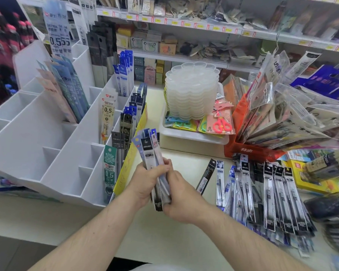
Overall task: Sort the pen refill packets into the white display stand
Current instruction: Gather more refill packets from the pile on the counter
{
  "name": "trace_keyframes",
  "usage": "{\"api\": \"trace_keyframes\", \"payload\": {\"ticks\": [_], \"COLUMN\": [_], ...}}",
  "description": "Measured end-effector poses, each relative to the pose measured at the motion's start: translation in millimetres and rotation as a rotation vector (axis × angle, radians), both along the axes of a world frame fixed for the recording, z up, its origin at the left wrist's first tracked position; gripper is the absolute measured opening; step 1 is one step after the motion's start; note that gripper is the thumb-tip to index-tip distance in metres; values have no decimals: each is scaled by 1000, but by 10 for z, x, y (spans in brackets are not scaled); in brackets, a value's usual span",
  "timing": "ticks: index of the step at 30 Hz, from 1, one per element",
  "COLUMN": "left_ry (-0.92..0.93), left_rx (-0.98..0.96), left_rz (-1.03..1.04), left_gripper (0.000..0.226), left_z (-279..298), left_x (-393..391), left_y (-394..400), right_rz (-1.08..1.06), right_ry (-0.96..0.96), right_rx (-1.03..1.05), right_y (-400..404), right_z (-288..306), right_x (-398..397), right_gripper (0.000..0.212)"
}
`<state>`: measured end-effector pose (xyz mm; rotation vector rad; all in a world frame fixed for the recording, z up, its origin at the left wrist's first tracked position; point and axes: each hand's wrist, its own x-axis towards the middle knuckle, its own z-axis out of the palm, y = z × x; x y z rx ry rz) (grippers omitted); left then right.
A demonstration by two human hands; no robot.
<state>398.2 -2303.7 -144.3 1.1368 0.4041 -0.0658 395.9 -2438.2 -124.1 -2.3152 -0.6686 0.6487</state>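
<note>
Both hands hold one upright bundle of pen refill packets (149, 148) above the counter. My left hand (148, 180) grips the bundle's middle from the left. My right hand (181, 198) grips its lower end from the right. The white display stand (33, 133) rises in stepped compartments at the left; some hold standing packets, such as a green 0.5 packet (109, 169) in the front row. A loose pile of refill packets (266, 194) lies flat on the counter to the right of my hands.
A white tray (192, 136) with stacked clear palettes and scissors packs stands behind my hands. An orange bin (249, 151) of fanned clear packets sits at the right. Shelves of stationery fill the back. A yellow box (313, 184) lies at the far right.
</note>
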Motion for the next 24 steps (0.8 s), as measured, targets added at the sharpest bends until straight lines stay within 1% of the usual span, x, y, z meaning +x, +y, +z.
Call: {"api": "trace_keyframes", "payload": {"ticks": [1,2,3,4,5,6,7,8,10,12,13,15,18,19,21,23,24], "left_ry": [-26,-67,-125,-186,-248,-289,-306,-310,-291,-263,-243,-193,-149,-143,-92,11,55], "left_rx": [66,142,235,320,394,435,466,482,531,551,568,673,815,830,787,657,557], "left_rz": [20,44,66,76,75,82,103,128,141,95,67,37,43,51,76,60,31], "left_gripper": [16,13,19,23,17,10,12,15,26,35,37,38,45,43,34,22,18], "left_z": [-4,15,23,47,68,112,116,106,9,-177,-277,-429,-521,-521,-491,-392,-339], "left_x": [0,2,12,26,36,40,37,37,48,26,12,-37,-110,-110,-83,-28,-5], "left_y": [21,47,89,129,167,171,156,120,48,21,26,48,50,48,48,33,28], "right_rz": [21,-24,-149,-313,-454,-545,-592,-614,-612,-609,-610,-585,-584,-592,-590,-586,-609], "right_ry": [33,60,70,43,-2,-39,-52,-42,11,57,63,51,63,71,64,56,67], "right_rx": [-16,-31,-56,-103,-190,-300,-399,-479,-590,-630,-630,-624,-564,-549,-536,-502,-455], "right_y": [-61,-145,-243,-354,-465,-572,-651,-703,-731,-697,-668,-600,-496,-466,-433,-466,-501], "right_z": [1,-10,-33,-50,-64,-70,-77,-93,-147,-191,-231,-307,-410,-430,-450,-465,-474], "right_x": [-1,29,96,185,281,371,449,519,600,629,638,638,635,627,610,591,579], "right_gripper": [105,107,100,87,71,55,38,29,40,47,46,42,31,31,29,23,16]}}
